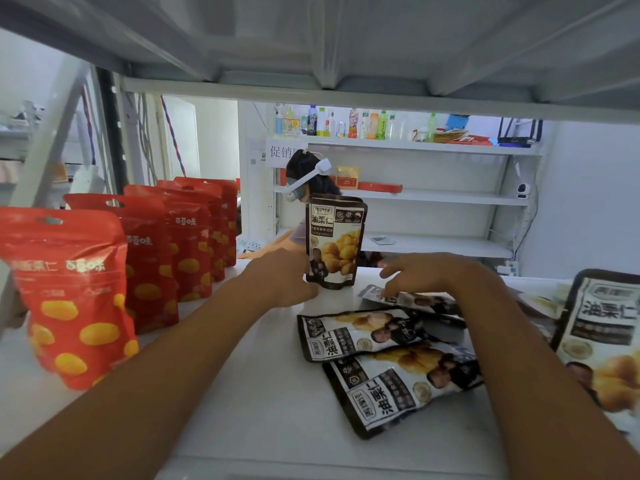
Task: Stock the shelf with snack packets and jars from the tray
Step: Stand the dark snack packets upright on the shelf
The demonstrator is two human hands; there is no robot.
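Note:
A dark chestnut packet [335, 242] stands upright at the back of the white shelf [263, 393]. My left hand [284, 275] rests at its lower left edge, fingers touching the base. My right hand [420, 273] hovers with fingers spread over a flat dark packet [412, 299] lying behind two more flat dark packets [360, 332], [398, 386]. Another dark packet [602, 337] stands at the right edge. No tray or jars are in view.
A row of several red snack packets [79, 299] stands along the left side of the shelf. The shelf above hangs low overhead. Behind the shelf a person wearing a headset [308, 178] sits before another rack with bottles [346, 124].

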